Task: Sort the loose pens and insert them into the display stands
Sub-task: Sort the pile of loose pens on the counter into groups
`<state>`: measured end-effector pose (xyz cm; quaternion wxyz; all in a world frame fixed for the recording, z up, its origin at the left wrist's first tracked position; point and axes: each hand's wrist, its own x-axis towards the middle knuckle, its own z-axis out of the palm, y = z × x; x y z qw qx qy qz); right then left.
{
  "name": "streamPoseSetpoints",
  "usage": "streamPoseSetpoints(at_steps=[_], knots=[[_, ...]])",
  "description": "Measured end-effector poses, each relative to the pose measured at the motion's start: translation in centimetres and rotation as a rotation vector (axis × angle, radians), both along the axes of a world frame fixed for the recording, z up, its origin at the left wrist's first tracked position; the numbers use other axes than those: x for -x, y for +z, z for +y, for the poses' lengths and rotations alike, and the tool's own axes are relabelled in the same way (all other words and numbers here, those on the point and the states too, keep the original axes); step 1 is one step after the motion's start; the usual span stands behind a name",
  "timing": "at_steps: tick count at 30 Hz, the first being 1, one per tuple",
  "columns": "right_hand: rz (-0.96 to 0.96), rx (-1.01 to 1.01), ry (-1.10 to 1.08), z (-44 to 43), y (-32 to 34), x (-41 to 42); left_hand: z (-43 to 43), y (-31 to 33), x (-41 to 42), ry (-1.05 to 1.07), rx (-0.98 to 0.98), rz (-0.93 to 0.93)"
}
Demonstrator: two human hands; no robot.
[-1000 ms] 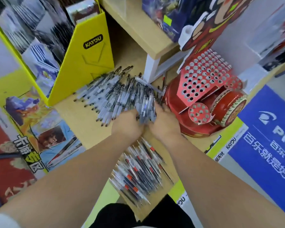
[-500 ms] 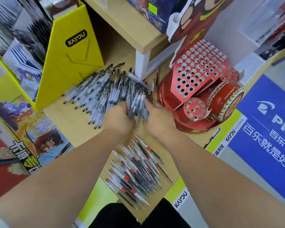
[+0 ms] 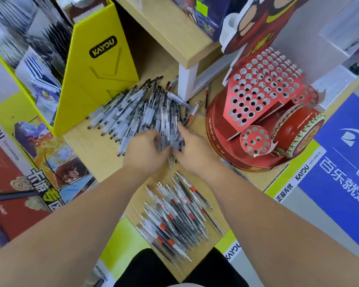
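Observation:
A big heap of loose black pens (image 3: 137, 112) lies on the wooden counter (image 3: 95, 154) in front of me. My left hand (image 3: 145, 152) and my right hand (image 3: 192, 150) sit side by side at the heap's near edge, fingers curled into the pens and gripping a bunch between them. A second pile of pens with red bands (image 3: 178, 216) lies nearer to me, between my forearms. The red display stand (image 3: 257, 96), full of empty round holes, stands to the right of my right hand.
A yellow KAYOU card box (image 3: 95, 79) stands at the back left. A wooden shelf (image 3: 174, 34) on a white leg (image 3: 188, 81) overhangs the heap. A red drum decoration (image 3: 298, 131) sits beside the stand. Posters cover the left, a blue sign the right.
Both hands stayed together at the heap's near edge, shifting slightly among the pens. The camera view drifted, so the scene sits a little lower and further right.

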<state>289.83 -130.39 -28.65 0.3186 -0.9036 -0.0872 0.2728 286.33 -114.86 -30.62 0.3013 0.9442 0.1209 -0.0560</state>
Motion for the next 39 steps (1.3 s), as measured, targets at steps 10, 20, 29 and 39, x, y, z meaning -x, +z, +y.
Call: streamPoseSetpoints(at_steps=[10, 20, 29, 39], knots=[[0.052, -0.105, -0.069, 0.3, -0.1, 0.2, -0.5, 0.0, -0.2, 0.059, -0.005, 0.110], [0.041, -0.170, -0.124, 1.6, -0.4, 1.0, 0.7, 0.4, -0.5, 0.110, 0.048, 0.063], [0.024, -0.188, -0.139, 1.9, -0.7, 0.8, 2.3, 0.2, -1.4, 0.258, 0.218, 0.126], [-0.085, -0.055, -0.193, 0.2, -1.8, 0.2, 3.1, 2.7, -2.1, 0.322, 0.585, 0.227]])
